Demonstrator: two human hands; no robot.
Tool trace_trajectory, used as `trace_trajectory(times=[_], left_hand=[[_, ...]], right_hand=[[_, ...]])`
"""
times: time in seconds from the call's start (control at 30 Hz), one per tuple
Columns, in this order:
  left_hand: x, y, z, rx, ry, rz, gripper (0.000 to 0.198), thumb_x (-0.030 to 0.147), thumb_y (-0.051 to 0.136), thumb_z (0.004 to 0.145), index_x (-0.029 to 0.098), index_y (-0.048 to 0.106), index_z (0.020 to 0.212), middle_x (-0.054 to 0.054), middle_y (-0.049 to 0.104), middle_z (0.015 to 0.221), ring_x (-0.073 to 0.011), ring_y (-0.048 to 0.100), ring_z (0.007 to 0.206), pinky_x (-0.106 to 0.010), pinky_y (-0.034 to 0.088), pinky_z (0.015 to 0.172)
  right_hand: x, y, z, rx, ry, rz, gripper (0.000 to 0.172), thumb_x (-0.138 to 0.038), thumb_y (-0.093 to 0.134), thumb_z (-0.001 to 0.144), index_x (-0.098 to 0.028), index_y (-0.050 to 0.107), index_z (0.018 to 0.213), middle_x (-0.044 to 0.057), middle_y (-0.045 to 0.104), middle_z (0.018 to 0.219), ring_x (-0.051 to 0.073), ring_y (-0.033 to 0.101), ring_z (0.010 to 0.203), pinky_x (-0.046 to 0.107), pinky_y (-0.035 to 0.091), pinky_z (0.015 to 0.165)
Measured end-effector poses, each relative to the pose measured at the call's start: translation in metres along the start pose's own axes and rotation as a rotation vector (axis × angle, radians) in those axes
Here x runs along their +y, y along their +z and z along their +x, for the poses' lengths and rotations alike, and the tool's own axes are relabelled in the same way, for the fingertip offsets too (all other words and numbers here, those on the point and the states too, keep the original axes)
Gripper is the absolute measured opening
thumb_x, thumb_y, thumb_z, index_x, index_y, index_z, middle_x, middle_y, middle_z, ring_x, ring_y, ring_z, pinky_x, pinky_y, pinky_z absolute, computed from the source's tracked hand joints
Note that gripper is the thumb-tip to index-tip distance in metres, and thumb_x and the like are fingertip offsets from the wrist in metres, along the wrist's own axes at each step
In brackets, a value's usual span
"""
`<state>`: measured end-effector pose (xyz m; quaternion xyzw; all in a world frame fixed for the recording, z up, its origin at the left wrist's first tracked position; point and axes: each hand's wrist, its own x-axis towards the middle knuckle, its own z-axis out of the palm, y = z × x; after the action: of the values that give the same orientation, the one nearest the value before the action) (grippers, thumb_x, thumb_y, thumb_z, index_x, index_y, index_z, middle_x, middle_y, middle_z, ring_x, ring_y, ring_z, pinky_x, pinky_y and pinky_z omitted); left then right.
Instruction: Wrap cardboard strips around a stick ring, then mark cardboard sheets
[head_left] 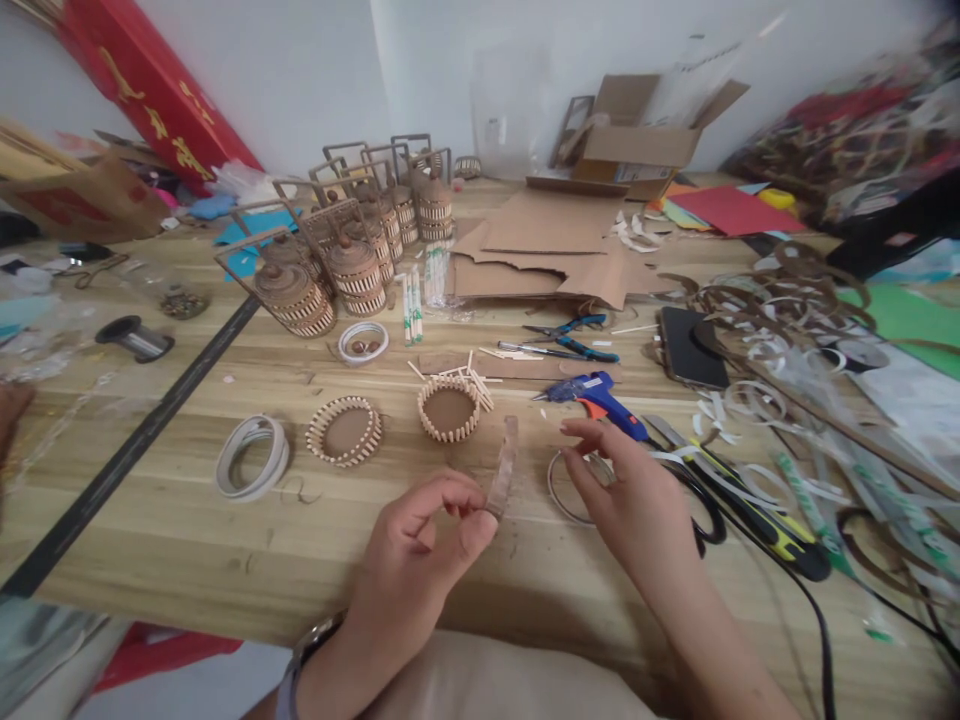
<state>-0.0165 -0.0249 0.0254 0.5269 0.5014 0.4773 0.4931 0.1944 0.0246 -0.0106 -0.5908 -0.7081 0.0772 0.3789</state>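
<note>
The left hand (pixel 427 540) is pinching a curved brown strip (pixel 505 465) between thumb and fingers above the table (pixel 517 570), while the right hand (pixel 641 495) is hovering to its right, thumb and forefinger slightly parted, near a thin ring (pixel 552 488). Beyond them, two round stick-edged trays (pixel 450 413) are sitting near loose sticks (pixel 480 388), and a blue glue gun (pixel 600 395) is lying just past the right fingertips. Farther back, handled baskets (pixel 356 270) are standing grouped left of cardboard sheets (pixel 547 220).
</note>
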Motion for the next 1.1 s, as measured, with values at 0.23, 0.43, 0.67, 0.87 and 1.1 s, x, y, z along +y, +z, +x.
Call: trace_trajectory(times=[0.23,0.43,0.67,0.87,1.1], left_hand=[[-0.013,0.002,0.002,0.030,-0.181,-0.260,0.017,0.035,0.075,0.082,0.019,0.069,0.080,0.003,0.065,0.070,-0.0107,0.057,0.068,-0.018,0.046,0.064],[-0.005,0.008,0.011,0.060,-0.197,-0.234,0.016,0.032,0.077,0.079,0.018,0.069,0.079,0.003,0.066,0.070,-0.0094,0.058,0.066,-0.016,0.046,0.062],[-0.001,0.012,0.013,-0.008,-0.168,-0.167,0.020,0.038,0.071,0.082,0.019,0.071,0.089,0.000,0.069,0.078,-0.0122,0.061,0.072,-0.019,0.047,0.064],[-0.001,0.010,0.007,-0.256,-0.131,0.082,0.018,0.037,0.070,0.082,0.019,0.071,0.086,-0.002,0.071,0.080,-0.0155,0.062,0.077,-0.022,0.046,0.068],[0.000,0.015,0.003,-0.290,-0.057,0.115,0.012,0.026,0.064,0.080,0.019,0.065,0.071,0.001,0.067,0.070,-0.0126,0.058,0.067,-0.022,0.043,0.066]], right_hand=[[0.003,0.005,-0.003,-0.012,-0.078,-0.177,0.047,-0.045,0.050,0.097,-0.022,0.051,0.055,-0.001,0.054,0.049,0.017,0.051,0.050,0.034,0.033,0.063],[-0.042,-0.012,-0.007,-0.427,0.059,0.417,0.017,-0.031,0.056,0.090,-0.022,0.070,0.089,-0.001,0.067,0.068,0.014,0.059,0.060,0.025,0.042,0.054],[-0.058,-0.009,-0.011,-0.454,0.270,0.752,0.025,-0.030,0.064,0.081,-0.022,0.053,0.061,-0.004,0.050,0.055,0.012,0.046,0.053,0.023,0.038,0.051],[-0.051,-0.003,-0.017,-0.222,0.464,1.113,0.021,-0.032,0.069,0.081,-0.022,0.060,0.064,-0.004,0.051,0.061,0.012,0.043,0.058,0.023,0.038,0.053],[-0.051,0.001,-0.025,-0.060,0.509,1.100,0.023,-0.036,0.071,0.082,-0.023,0.064,0.066,-0.003,0.052,0.063,0.013,0.043,0.061,0.022,0.040,0.055]])
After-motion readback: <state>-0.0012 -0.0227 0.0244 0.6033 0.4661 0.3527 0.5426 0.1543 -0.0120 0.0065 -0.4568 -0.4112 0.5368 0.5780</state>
